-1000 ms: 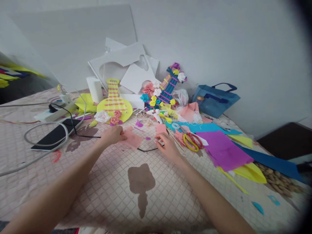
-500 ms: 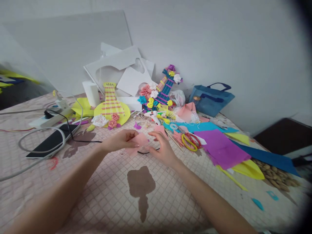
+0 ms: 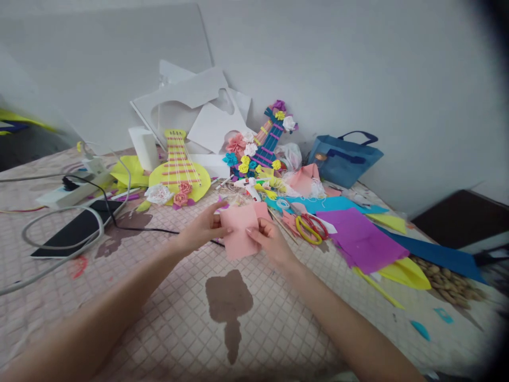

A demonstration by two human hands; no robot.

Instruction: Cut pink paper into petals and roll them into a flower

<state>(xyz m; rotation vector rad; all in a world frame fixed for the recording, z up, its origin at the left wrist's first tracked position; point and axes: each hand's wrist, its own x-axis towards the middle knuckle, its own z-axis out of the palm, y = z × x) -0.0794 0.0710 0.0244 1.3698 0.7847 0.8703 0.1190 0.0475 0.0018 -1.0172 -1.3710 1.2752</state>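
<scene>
A roughly square piece of pink crepe paper (image 3: pixel 239 241) is stretched flat between my hands, above the table. My left hand (image 3: pixel 204 227) pinches its left edge between thumb and fingers. On the opposite edge, my right hand (image 3: pixel 272 239) grips it the same way, thumb in front. Another bit of pink paper shows just behind, near my right fingers. Beyond the hands lie a white glue gun (image 3: pixel 251 188) and a yellow paper guitar (image 3: pixel 178 178) with string lines and paper flowers. Yellow-handled scissors (image 3: pixel 308 231) and red-handled scissors (image 3: pixel 319 225) rest to the right.
Purple paper (image 3: pixel 363 239), a blue strip (image 3: pixel 431 252) and peanuts (image 3: pixel 449 284) lie at the right. A blue bag (image 3: pixel 342 159) and a flower-covered blue guitar (image 3: pixel 268 143) stand by the wall. On the left are a power strip (image 3: pixel 75 191), cables and a black tablet (image 3: pixel 77 231).
The pink paper, earlier in my left hand and tilted, now faces me flat. My right hand, open before, has closed on its right edge.
</scene>
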